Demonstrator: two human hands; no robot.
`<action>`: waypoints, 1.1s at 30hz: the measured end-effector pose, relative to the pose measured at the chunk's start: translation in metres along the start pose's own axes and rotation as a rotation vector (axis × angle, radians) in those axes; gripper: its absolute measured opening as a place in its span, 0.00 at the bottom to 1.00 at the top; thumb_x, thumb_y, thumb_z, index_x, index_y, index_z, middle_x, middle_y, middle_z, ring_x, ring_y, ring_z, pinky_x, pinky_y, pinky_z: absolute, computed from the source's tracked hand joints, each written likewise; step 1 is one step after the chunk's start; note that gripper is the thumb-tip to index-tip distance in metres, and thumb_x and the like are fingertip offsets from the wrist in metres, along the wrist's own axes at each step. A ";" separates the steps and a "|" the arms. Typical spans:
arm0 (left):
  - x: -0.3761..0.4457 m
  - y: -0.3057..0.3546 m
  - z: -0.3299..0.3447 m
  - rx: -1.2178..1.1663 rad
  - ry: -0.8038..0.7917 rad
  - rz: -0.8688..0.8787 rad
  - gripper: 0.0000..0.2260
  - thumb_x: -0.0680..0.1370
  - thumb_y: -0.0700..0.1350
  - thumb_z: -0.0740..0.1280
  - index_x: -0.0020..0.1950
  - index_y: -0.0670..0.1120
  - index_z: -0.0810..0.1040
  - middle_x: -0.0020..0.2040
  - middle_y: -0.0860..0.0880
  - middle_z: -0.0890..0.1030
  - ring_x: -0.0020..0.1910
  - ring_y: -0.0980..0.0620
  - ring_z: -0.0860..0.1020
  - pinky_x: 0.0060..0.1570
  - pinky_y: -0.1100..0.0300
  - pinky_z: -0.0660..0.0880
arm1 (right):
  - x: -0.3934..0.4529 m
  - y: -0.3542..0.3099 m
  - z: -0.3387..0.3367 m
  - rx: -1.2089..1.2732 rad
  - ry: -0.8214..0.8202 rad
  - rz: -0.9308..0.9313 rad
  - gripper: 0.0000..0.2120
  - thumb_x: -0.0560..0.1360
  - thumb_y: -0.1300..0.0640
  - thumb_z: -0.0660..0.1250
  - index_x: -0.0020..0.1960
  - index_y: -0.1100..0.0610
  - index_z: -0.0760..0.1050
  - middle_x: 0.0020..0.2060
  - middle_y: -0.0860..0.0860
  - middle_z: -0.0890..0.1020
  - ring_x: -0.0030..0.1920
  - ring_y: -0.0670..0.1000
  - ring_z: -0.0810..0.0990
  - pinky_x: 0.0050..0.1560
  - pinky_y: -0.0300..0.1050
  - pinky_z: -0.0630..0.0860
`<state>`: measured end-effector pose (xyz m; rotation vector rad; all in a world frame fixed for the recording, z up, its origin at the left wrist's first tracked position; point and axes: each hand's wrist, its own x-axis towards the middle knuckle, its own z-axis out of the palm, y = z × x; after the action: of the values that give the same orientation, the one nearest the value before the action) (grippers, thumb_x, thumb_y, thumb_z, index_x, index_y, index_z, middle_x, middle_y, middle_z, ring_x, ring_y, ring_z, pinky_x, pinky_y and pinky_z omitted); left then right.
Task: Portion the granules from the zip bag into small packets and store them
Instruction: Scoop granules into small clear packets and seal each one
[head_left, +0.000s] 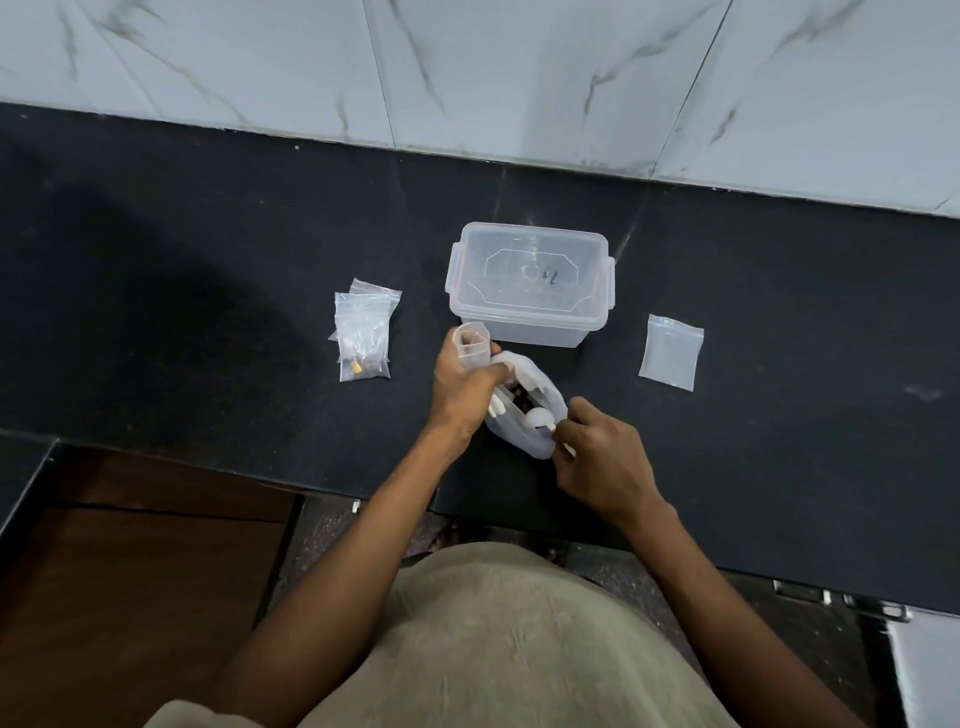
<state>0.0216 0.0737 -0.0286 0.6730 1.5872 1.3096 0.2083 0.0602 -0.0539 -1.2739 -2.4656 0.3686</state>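
Observation:
The clear zip bag (540, 441) lies open on the black counter (208, 322) in front of me, with dark granules visible inside. My left hand (462, 387) grips the bag's left rim together with a small open packet (471, 345) that stands up from my fingers. My right hand (597, 457) pinches the handle of a white spoon (540, 418) whose bowl sits inside the bag. Filled small packets (362, 335) lie stacked to the left. One empty packet (671, 352) lies flat on the right.
A clear plastic storage box (530, 283) with its clip lid closed stands just behind my hands. A marble-tiled wall (519, 78) runs along the back of the counter. A brown wooden surface (140, 571) lies below the counter's front edge at left.

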 end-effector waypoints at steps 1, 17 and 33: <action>0.000 -0.001 0.000 0.044 0.003 -0.021 0.17 0.64 0.41 0.71 0.51 0.51 0.74 0.47 0.46 0.81 0.45 0.47 0.82 0.47 0.52 0.82 | 0.000 0.000 0.000 0.003 0.004 0.001 0.06 0.66 0.69 0.75 0.35 0.61 0.80 0.35 0.52 0.74 0.27 0.55 0.72 0.22 0.50 0.72; -0.004 0.006 -0.002 -0.094 -0.487 0.018 0.14 0.63 0.32 0.68 0.38 0.51 0.80 0.47 0.40 0.82 0.49 0.46 0.81 0.45 0.55 0.79 | 0.009 -0.003 0.008 0.045 0.039 0.079 0.03 0.70 0.66 0.74 0.41 0.63 0.81 0.40 0.56 0.78 0.30 0.55 0.76 0.28 0.52 0.77; 0.007 -0.020 0.002 0.127 -0.104 -0.330 0.08 0.77 0.38 0.68 0.43 0.50 0.83 0.28 0.54 0.78 0.28 0.56 0.71 0.30 0.62 0.66 | 0.010 -0.002 0.006 0.248 0.189 0.133 0.04 0.69 0.68 0.75 0.38 0.62 0.82 0.35 0.52 0.74 0.30 0.51 0.72 0.29 0.46 0.72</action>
<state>0.0238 0.0746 -0.0501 0.5193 1.6255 0.9251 0.1992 0.0665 -0.0570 -1.3051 -2.1110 0.5430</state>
